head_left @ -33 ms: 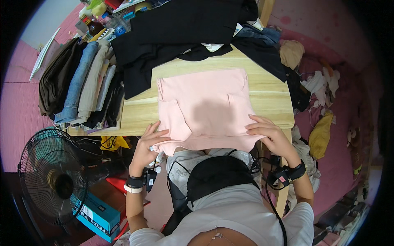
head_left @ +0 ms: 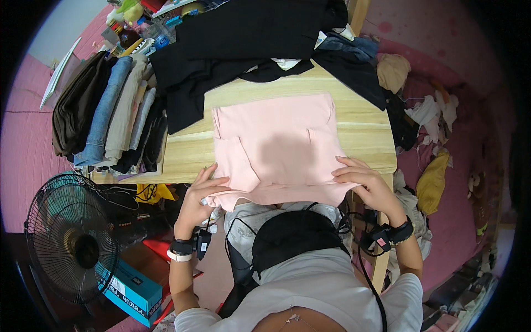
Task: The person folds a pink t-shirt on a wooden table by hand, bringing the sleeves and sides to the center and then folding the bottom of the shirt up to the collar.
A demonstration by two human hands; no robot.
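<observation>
A pale pink top (head_left: 276,127) lies spread on the wooden table (head_left: 188,149), its sides folded inward and what looks like a sleeve lying over the left part. Its near edge hangs a little past the table's front. My left hand (head_left: 200,193) grips the near left corner, fingers on top and the thumb hidden beneath the cloth. At the near right corner, my right hand (head_left: 362,180) holds the fabric in the same way, fingers above. A round shadow falls across the middle of the top.
Black garments (head_left: 238,39) cover the table's far side. At the left stands a row of folded clothes (head_left: 108,110), with bottles (head_left: 127,36) behind. A fan (head_left: 74,238) and a blue box (head_left: 133,293) are lower left. Loose clothes (head_left: 431,171) lie to the right.
</observation>
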